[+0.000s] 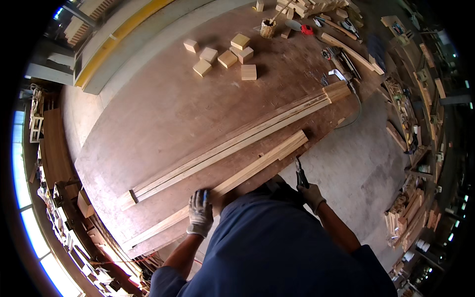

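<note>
The left hand [200, 214], in a pale work glove, rests palm down with fingers spread flat on the near long timber strip [232, 183], close to that strip's lower end at the edge of the workbench [163, 114]; it presses rather than grips. A small blue item shows at its fingertips; what it is cannot be told. The right hand [311, 195], also gloved, is closed around the handles of a pair of dark pliers [300, 174], whose nose points up and away from the hand toward the far end of the same strip; whether the nose touches the wood cannot be told. The strip runs diagonally from beside the left hand, up and rightward past the right hand. Beyond it, farther from both hands, a second bundle of long strips [227, 148] lies parallel, apart from the first. Well beyond the hands, a cluster of square wooden blocks [225, 57] sits on the bench top. Farther still, up and to the right of the right hand, lie a small woven basket [267, 28], assorted hand tools [336, 54] and timber offcuts [297, 7]. A grey cable [354, 111] hangs off the bench edge above the right hand.
</note>
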The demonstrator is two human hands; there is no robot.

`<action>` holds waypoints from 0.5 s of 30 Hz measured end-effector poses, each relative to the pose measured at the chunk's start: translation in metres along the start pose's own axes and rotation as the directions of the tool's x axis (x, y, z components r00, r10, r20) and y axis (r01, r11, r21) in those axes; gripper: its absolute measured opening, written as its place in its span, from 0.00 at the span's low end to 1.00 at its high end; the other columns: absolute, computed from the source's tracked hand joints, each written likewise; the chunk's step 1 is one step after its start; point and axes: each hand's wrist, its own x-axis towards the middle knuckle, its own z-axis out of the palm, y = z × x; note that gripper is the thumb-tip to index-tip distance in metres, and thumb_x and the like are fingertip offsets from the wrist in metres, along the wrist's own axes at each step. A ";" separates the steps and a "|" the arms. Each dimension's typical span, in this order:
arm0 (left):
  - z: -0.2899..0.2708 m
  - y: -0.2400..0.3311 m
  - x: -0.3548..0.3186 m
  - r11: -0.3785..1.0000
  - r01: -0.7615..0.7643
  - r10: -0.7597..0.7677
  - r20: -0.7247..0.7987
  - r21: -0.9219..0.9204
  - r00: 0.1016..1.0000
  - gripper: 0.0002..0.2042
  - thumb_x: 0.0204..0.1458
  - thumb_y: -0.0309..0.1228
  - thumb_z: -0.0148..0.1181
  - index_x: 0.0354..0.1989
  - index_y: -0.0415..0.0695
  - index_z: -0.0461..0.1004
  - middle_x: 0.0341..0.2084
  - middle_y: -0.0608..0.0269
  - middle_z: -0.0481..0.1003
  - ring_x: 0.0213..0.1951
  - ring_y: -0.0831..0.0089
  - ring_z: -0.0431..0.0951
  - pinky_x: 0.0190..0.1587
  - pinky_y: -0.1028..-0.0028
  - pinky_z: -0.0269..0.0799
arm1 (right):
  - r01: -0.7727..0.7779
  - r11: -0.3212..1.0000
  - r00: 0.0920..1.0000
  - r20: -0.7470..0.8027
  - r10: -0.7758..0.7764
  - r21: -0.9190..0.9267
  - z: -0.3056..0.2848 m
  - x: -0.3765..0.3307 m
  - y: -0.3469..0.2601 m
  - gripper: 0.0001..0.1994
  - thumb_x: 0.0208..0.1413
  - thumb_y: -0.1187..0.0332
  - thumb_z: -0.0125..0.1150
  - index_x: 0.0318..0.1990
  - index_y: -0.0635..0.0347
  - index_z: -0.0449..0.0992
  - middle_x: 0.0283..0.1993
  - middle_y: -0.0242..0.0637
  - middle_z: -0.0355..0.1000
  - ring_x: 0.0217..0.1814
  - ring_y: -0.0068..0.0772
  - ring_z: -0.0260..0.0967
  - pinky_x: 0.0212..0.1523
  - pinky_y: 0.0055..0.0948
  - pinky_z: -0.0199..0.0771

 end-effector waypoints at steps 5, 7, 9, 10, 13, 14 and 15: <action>-0.017 -0.040 -0.027 0.992 0.101 -0.103 -0.035 -0.070 0.994 0.36 0.52 0.43 0.70 0.67 0.41 0.64 0.66 0.45 0.64 0.67 0.44 0.63 0.68 0.47 0.58 | 0.023 0.995 0.998 -0.054 -0.018 0.099 -0.010 -0.016 0.028 0.13 0.62 0.61 0.64 0.34 0.64 0.78 0.26 0.32 0.74 0.24 0.27 0.70 0.27 0.32 0.69; -0.018 -0.058 -0.035 0.996 0.089 -0.089 -0.043 0.006 0.995 0.33 0.50 0.40 0.72 0.63 0.41 0.68 0.62 0.47 0.68 0.63 0.45 0.67 0.64 0.48 0.63 | -0.015 0.984 0.996 -0.081 0.030 0.179 -0.011 -0.017 0.028 0.13 0.61 0.60 0.66 0.33 0.62 0.79 0.25 0.32 0.74 0.23 0.26 0.70 0.26 0.31 0.69; -0.015 -0.068 -0.039 0.997 0.076 -0.076 -0.009 -0.011 0.997 0.31 0.48 0.39 0.74 0.60 0.41 0.69 0.58 0.48 0.70 0.60 0.46 0.69 0.62 0.49 0.66 | -0.030 0.968 0.994 -0.099 0.056 0.251 -0.013 -0.010 0.038 0.12 0.62 0.61 0.65 0.35 0.63 0.79 0.27 0.37 0.77 0.23 0.31 0.75 0.25 0.32 0.74; -0.017 -0.067 -0.035 0.997 0.067 -0.067 0.012 -0.029 0.998 0.31 0.48 0.38 0.74 0.59 0.41 0.69 0.57 0.49 0.71 0.59 0.46 0.70 0.61 0.49 0.66 | -0.060 0.960 0.991 -0.099 0.090 0.275 -0.014 -0.005 0.043 0.12 0.62 0.62 0.64 0.36 0.64 0.79 0.27 0.39 0.78 0.24 0.33 0.76 0.25 0.33 0.75; -0.023 -0.055 -0.023 0.998 0.004 -0.007 -0.043 -0.065 0.999 0.30 0.48 0.38 0.74 0.57 0.41 0.69 0.54 0.49 0.74 0.55 0.47 0.72 0.58 0.50 0.69 | -0.142 0.936 0.980 -0.090 0.180 0.323 -0.018 0.002 0.057 0.12 0.64 0.63 0.61 0.40 0.66 0.77 0.29 0.45 0.79 0.24 0.38 0.78 0.24 0.36 0.77; -0.025 -0.049 -0.019 0.997 -0.024 0.018 -0.081 -0.076 0.997 0.30 0.48 0.38 0.74 0.57 0.41 0.69 0.53 0.49 0.74 0.54 0.47 0.73 0.57 0.51 0.70 | -0.166 0.932 0.976 -0.083 0.203 0.322 -0.019 0.001 0.059 0.12 0.65 0.64 0.60 0.41 0.66 0.76 0.30 0.47 0.79 0.24 0.39 0.78 0.24 0.37 0.77; -0.026 -0.045 -0.016 0.994 -0.040 0.032 -0.087 -0.100 0.996 0.30 0.48 0.38 0.74 0.57 0.41 0.69 0.52 0.49 0.75 0.52 0.47 0.74 0.55 0.51 0.71 | -0.190 0.928 0.971 -0.077 0.225 0.321 -0.021 0.000 0.060 0.12 0.66 0.64 0.59 0.42 0.67 0.76 0.31 0.49 0.79 0.24 0.40 0.78 0.23 0.37 0.76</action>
